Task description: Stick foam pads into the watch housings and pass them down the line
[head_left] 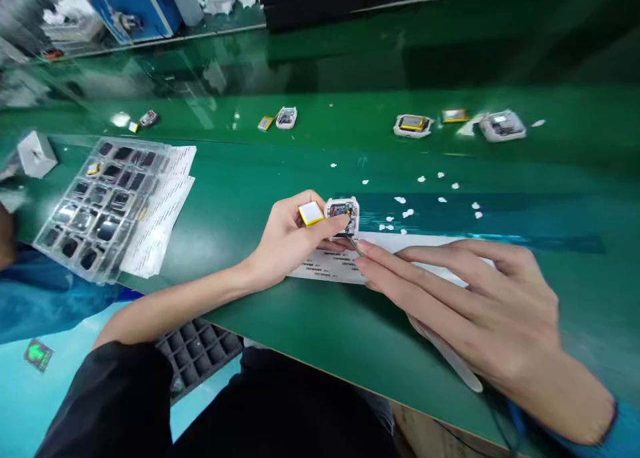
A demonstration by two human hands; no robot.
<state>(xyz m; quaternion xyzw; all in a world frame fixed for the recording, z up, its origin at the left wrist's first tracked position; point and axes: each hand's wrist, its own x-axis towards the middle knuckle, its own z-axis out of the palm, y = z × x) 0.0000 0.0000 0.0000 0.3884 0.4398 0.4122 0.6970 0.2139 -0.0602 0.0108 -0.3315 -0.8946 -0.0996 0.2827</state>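
Green matting covered the counter (280, 311), and near its middle the left hand (287, 241) was clamped on a small white device (343, 215) with its electronics exposed, a yellow-edged white battery pack (311, 213) lying against the fingers at the device's nine o'clock. The right hand (480, 305) lay at the device's four o'clock, fingers together and closed on slim tweezers (445, 355) whose tip met the device's lower edge. Both hands rested over a white label sheet (325, 266). A clear tray (100, 205) of dark parts sat at nine o'clock. White scraps (407, 213) were scattered at two o'clock, and more open devices (413, 125) lay toward twelve.
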